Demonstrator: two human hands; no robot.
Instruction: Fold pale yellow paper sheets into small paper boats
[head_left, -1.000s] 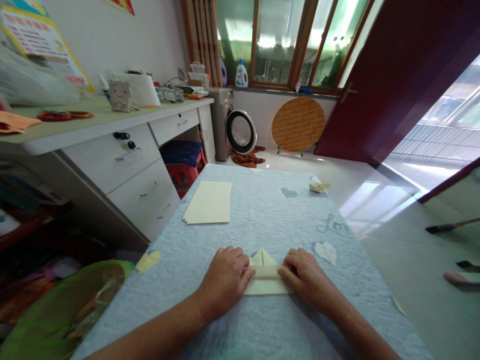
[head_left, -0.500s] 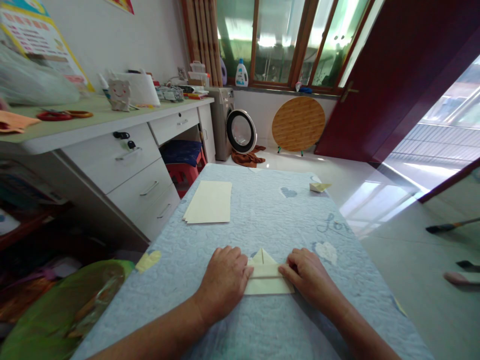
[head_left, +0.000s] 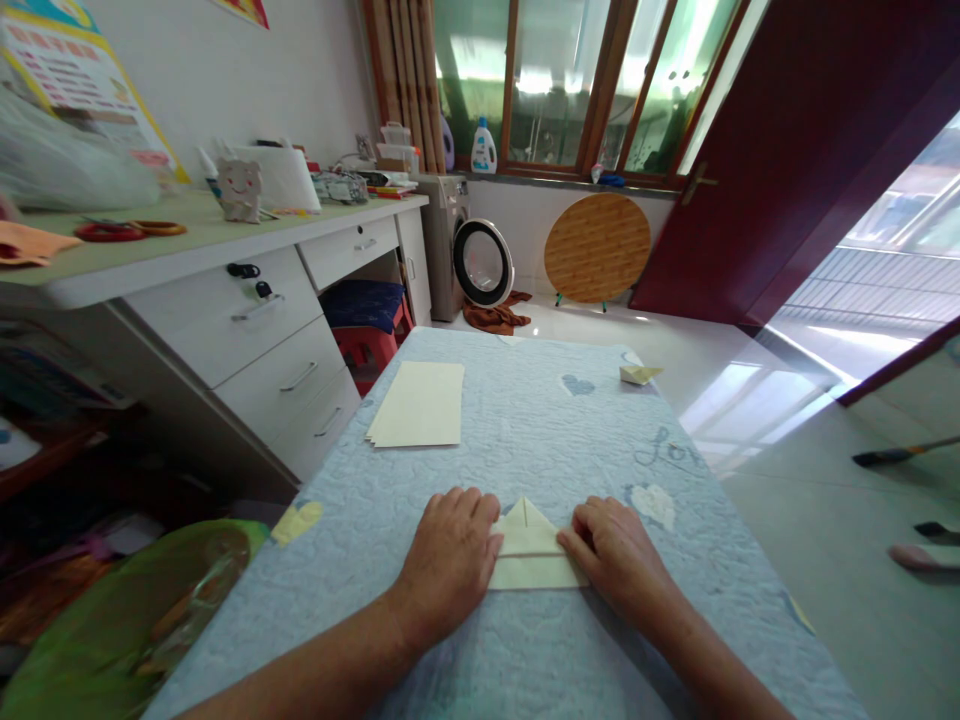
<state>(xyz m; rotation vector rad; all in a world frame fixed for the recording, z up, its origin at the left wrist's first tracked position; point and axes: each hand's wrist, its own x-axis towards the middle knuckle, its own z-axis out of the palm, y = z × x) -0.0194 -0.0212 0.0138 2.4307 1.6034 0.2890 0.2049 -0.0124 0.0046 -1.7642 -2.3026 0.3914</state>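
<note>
through my feed, the left hand (head_left: pixel 454 560) and right hand (head_left: pixel 619 555) each grasp one end of the folded paper (head_left: pixel 526 568), flat on the cloth (head_left: pixel 517 425) before me, probably to pin it square along its creases. whether they reach beneath, i cannot tell. the stack (head_left: pixel 418 405) lies ahead-left, i'd guess to leave room. the blue cloth looks quilted; beyond are a desk (head_left: pixel 202 235) and an open washer (head_left: pixel 444 265).
</note>
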